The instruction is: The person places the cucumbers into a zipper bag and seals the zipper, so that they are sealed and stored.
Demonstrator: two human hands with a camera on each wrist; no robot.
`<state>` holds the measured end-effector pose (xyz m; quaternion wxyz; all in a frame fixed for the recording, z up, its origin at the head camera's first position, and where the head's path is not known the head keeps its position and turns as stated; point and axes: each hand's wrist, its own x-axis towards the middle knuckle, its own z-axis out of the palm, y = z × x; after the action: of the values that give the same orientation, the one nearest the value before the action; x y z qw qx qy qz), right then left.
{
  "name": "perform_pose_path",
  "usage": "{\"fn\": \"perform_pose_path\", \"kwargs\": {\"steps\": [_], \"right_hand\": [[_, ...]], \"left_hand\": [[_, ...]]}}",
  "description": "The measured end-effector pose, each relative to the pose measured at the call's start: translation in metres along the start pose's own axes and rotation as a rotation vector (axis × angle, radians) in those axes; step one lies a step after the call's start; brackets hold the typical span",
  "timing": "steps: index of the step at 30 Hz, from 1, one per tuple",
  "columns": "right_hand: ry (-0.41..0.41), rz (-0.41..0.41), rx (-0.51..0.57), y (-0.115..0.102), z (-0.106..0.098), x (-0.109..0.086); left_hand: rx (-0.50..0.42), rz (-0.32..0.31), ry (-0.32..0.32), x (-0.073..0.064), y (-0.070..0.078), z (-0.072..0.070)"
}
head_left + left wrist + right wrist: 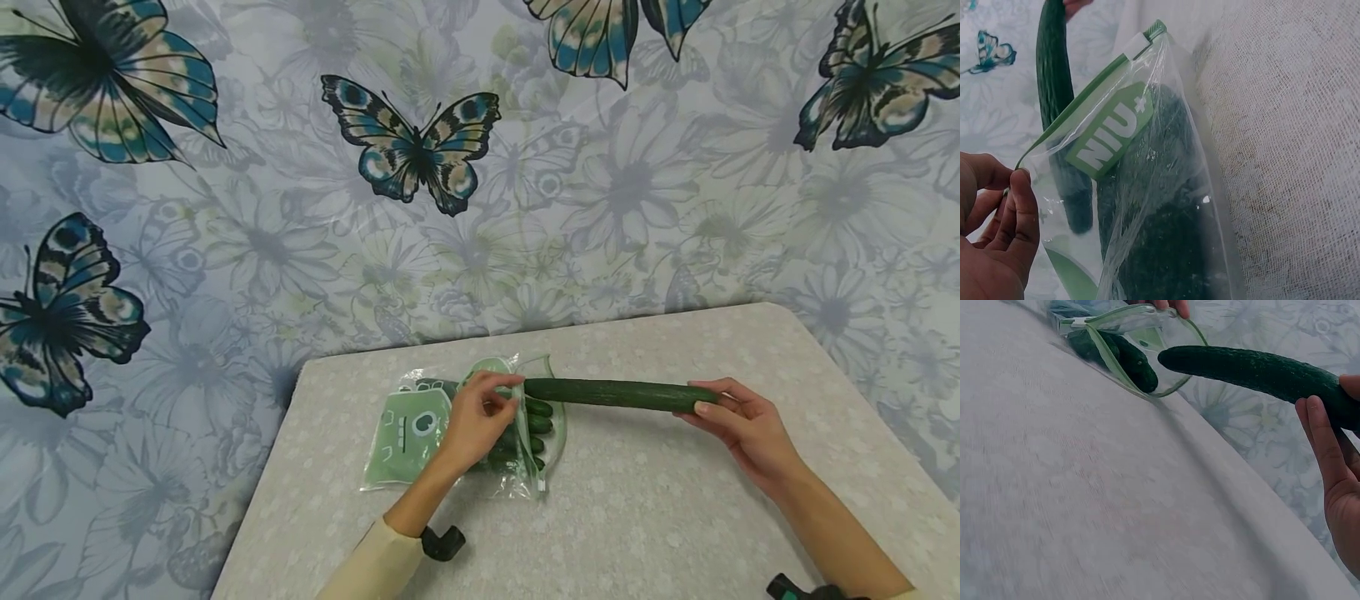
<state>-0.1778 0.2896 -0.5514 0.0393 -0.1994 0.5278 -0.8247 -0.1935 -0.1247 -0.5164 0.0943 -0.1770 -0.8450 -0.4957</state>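
Note:
A clear zip bag (407, 437) with a green print and green rim lies on the table, its mouth toward the right. Several dark green cucumbers (538, 425) are inside it. My left hand (476, 421) pinches the rim of the bag's mouth between thumb and fingers. In my right hand (750, 429) is one long cucumber (615, 394), gripped near its right end and held roughly level. Its far tip is at the bag's mouth. In the left wrist view that cucumber's (1054, 62) lower end shows through the clear plastic; the right wrist view shows the tip at the opening.
A pale patterned cloth covers the table (637, 517), whose far edge meets a wall hanging (465, 267) printed with butterflies and flowers. A white slider (1137, 45) sits on the bag's zip near one corner. Dark wrist-worn devices (444, 543) are on both forearms.

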Motion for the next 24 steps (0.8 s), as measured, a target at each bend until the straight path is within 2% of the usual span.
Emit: {"fn": "perform_pose_path", "kwargs": {"steps": [7,14,24], "right_hand": [[0.048,0.05,-0.025,0.027,0.026,0.024],[0.085,0.085,-0.004,0.053,0.048,0.042],[0.124,0.125,-0.017,0.074,0.072,0.066]], "left_hand": [[-0.001,0.001,-0.007,0.002,0.003,0.0],[-0.014,0.012,-0.03,0.002,0.004,0.003],[-0.034,-0.013,-0.052,0.004,0.004,-0.001]]}}
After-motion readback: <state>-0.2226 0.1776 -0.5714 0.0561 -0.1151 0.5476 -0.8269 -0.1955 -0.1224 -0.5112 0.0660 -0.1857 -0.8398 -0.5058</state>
